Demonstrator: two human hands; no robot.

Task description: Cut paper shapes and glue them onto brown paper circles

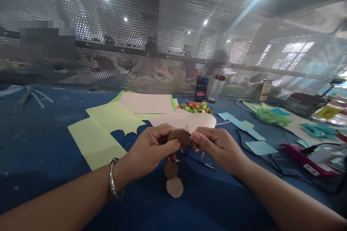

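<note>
The left hand (pixel 151 149), a bangle (pixel 113 183) at its wrist, reaches in from the lower left and pinches the brown paper disc (pixel 179 138) between thumb and fingers above the blue table (pixel 40 151). Two more discs (pixel 172 178) lie just below. From the lower right, the right hand (pixel 217 148) grips the disc's opposite edge with its fingertips.

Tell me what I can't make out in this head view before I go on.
- Brown disc: its edges are covered by the left hand and right hand, so its outline is unclear.
- How the two lower discs hang from it: link too small to see.
- Beyond the mesh screen: blurred.
- Pink tool: partly under a cable.
</note>
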